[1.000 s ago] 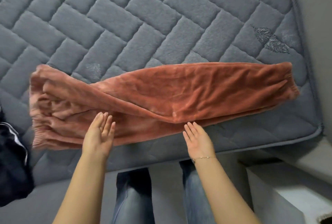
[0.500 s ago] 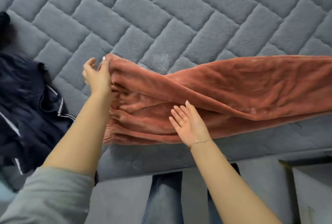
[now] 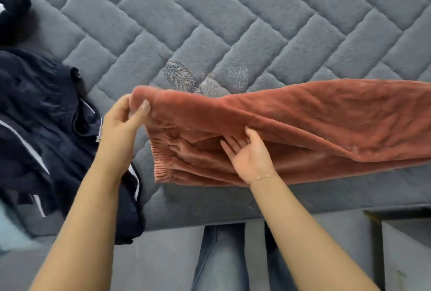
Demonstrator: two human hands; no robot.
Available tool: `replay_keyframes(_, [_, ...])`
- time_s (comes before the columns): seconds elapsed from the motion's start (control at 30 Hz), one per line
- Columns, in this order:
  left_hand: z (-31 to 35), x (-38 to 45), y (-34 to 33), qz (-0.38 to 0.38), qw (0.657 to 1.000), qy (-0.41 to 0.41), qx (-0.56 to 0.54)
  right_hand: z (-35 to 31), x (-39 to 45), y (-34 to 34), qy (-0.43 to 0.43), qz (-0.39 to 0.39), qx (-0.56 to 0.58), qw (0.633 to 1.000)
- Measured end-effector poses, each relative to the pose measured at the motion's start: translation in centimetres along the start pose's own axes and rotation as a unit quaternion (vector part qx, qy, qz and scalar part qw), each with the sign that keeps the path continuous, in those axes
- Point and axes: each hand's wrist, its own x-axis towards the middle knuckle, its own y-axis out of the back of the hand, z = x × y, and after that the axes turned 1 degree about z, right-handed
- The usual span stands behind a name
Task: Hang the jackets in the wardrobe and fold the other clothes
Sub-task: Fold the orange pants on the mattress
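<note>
2 hands on my feed: left hand [image 3: 121,120] pinches the rust fleece trousers' [image 3: 303,122] waistband corner, right hand [image 3: 250,155] lies flat-fingered against them on the grey bed [image 3: 210,22]

A home bedroom is showing here: a grey quilted mattress [image 3: 233,22] is filling the view, with clothes [image 3: 46,116] lying on it.

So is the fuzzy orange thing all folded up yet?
Not yet. The orange garment lies stretched long across the bed; the left hand pinches one lifted corner.
</note>
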Motion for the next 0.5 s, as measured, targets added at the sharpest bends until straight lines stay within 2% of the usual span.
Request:
replay_keyframes(0.07, [-2.3,-5.3,1.8,0.013,0.999,0.052,0.002,1.8,-1.3,2.5,0.010,0.010,-0.004,1.000])
replay_keyframes(0.13, [-5.3,-9.5,2.1,0.054,0.988,0.145,-0.011,3.4,-2.1,5.1,0.020,0.043,-0.023,0.999])
replay_keyframes(0.23, [-7.7,-12.1,0.4,0.089,0.942,0.322,-0.027,4.3,-2.7,7.8,0.028,0.057,-0.013,0.998])
replay_keyframes(0.27, [-7.9,-11.9,-0.1,0.085,0.934,0.344,-0.039,4.3,-2.7,8.1,0.031,0.055,-0.014,0.998])
replay_keyframes(0.37, [-7.8,-10.8,-1.5,0.109,0.936,0.327,-0.068,3.6,-2.0,7.6,0.053,0.063,-0.064,0.995])
replay_keyframes(0.47, [-6.2,-9.1,-2.8,0.175,0.938,0.300,-0.019,2.6,-1.0,6.4,0.067,0.127,-0.069,0.987])
replay_keyframes(0.5, [-5.1,-8.3,-3.2,0.193,0.939,0.284,-0.032,2.2,-0.7,6.1,0.087,0.149,-0.063,0.983])
